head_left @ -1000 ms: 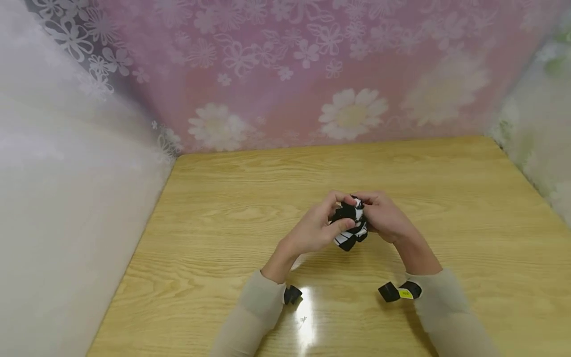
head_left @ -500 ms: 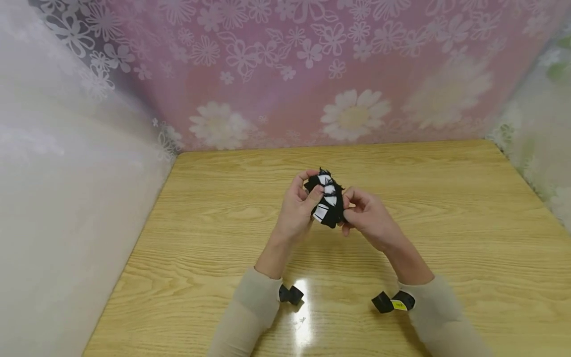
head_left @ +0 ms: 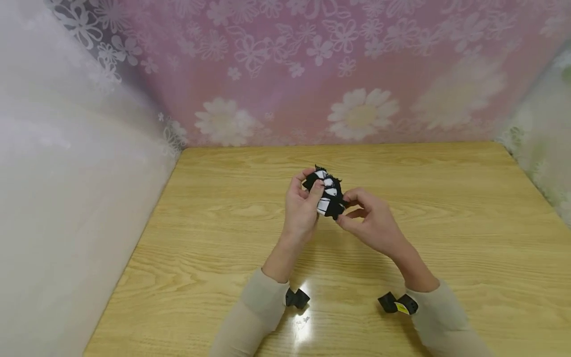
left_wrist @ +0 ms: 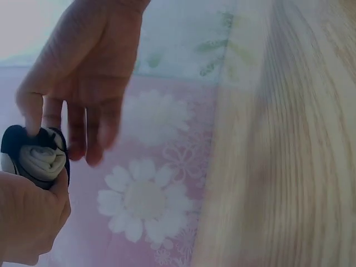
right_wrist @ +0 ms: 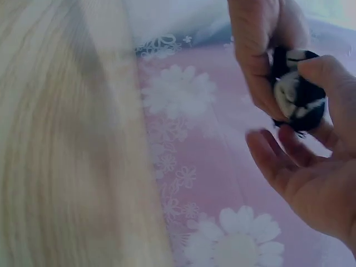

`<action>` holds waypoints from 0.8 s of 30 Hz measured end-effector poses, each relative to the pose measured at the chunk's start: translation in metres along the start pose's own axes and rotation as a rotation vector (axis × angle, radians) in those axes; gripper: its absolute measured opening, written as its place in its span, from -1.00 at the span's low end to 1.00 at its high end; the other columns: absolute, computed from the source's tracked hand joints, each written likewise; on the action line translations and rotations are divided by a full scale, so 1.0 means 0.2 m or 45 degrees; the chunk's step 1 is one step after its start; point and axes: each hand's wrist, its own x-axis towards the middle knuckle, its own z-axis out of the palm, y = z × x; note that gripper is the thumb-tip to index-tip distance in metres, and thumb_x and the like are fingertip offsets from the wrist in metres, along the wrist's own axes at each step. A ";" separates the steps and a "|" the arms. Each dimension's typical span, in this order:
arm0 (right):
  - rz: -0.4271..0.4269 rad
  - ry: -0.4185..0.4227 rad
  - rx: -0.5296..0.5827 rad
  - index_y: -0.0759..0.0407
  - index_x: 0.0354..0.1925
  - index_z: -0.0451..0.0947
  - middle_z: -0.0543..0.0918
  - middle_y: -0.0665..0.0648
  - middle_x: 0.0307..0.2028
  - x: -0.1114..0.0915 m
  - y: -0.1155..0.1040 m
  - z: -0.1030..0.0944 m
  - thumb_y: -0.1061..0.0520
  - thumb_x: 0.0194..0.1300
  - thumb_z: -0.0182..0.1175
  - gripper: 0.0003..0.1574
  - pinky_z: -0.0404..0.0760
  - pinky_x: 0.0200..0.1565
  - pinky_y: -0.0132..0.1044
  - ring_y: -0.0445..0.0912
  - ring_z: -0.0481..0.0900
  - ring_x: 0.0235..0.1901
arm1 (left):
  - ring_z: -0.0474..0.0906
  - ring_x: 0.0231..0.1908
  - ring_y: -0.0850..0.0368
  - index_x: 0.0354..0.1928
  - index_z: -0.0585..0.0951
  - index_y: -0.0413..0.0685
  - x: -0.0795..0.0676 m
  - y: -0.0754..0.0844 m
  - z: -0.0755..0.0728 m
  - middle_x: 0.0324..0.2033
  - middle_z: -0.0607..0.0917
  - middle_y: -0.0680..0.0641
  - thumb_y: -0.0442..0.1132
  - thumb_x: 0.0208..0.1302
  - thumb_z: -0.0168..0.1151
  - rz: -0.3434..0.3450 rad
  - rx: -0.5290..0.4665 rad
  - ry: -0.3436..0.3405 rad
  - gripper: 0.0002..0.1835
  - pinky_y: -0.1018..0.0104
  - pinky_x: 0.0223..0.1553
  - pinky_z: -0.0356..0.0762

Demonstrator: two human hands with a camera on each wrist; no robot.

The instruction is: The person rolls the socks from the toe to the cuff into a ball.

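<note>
A rolled-up black-and-white sock [head_left: 332,202] is held above the middle of the table, loose dark threads showing along its far edge. My left hand [head_left: 300,210] grips it from the left, thumb across the front. From the right, the thumb and index finger of my right hand [head_left: 376,223] pinch its near right edge. The left wrist view shows the spiral end of the sock [left_wrist: 41,160] between both hands. In the right wrist view my right thumb lies on the sock [right_wrist: 306,92], while other fingers of that hand are spread below it.
The wooden table [head_left: 214,223] meets a pink flowered backdrop [head_left: 276,99] at its far edge. Pale panels stand at the left [head_left: 80,188] and right [head_left: 544,124]. Black wrist devices [head_left: 296,298] stick out from both sleeves, close above the tabletop.
Both hands have carried the sock left and farther away, turning it so its threaded edge shows. Since half a second ago, my right finger and thumb have spread wider along its edge.
</note>
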 end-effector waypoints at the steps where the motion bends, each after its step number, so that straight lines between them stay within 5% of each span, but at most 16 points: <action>1: -0.051 0.016 -0.042 0.27 -0.21 0.55 0.56 0.15 -0.10 0.00 0.01 0.00 0.38 0.08 0.41 -0.71 0.62 -0.14 -0.42 -0.22 0.52 -0.11 | 0.61 -0.03 -0.02 0.11 0.37 -0.16 0.00 0.00 0.01 0.12 0.54 -0.35 -0.46 0.46 0.03 -0.001 -0.009 0.007 -0.75 0.24 -0.06 0.66; 5: -0.299 0.139 -0.155 0.22 -0.39 0.48 0.43 0.23 -0.07 0.02 0.02 0.01 0.37 -0.22 0.57 -0.53 0.39 -0.04 -0.43 -0.07 0.35 -0.03 | 0.64 -0.05 -0.03 0.11 0.38 -0.15 -0.01 0.00 0.04 0.08 0.58 -0.34 -0.45 0.45 0.05 0.011 -0.029 0.059 -0.75 0.21 -0.10 0.68; 8: -0.445 0.257 -0.179 0.25 -0.47 0.46 0.48 0.27 -0.18 0.02 0.02 0.02 0.45 -0.27 0.55 -0.54 0.36 -0.07 -0.46 -0.07 0.38 -0.10 | 0.63 -0.03 -0.02 0.13 0.38 -0.17 -0.03 -0.01 0.07 0.07 0.58 -0.33 -0.47 0.45 0.05 0.051 -0.058 0.079 -0.72 0.25 -0.08 0.66; 15: -0.522 0.466 -0.111 0.32 -0.60 0.41 0.61 0.26 -0.40 0.03 0.01 0.06 0.46 0.03 0.30 -0.74 0.47 -0.15 -0.52 -0.24 0.52 -0.28 | 0.53 0.13 -0.07 0.16 0.29 -0.12 -0.08 -0.02 0.10 0.18 0.45 -0.29 -0.46 0.48 0.00 0.133 -0.197 0.081 -0.70 0.18 0.10 0.57; 24: -0.772 0.891 -0.346 0.29 -0.72 0.24 0.55 0.29 -0.60 0.04 0.07 0.14 0.43 -0.02 0.09 -0.72 0.39 -0.51 -0.27 0.07 0.45 -0.63 | 0.48 0.14 -0.01 0.13 0.19 -0.06 -0.14 -0.04 0.18 0.23 0.37 -0.26 -0.46 0.49 -0.04 0.063 -0.488 0.194 -0.69 0.18 0.21 0.47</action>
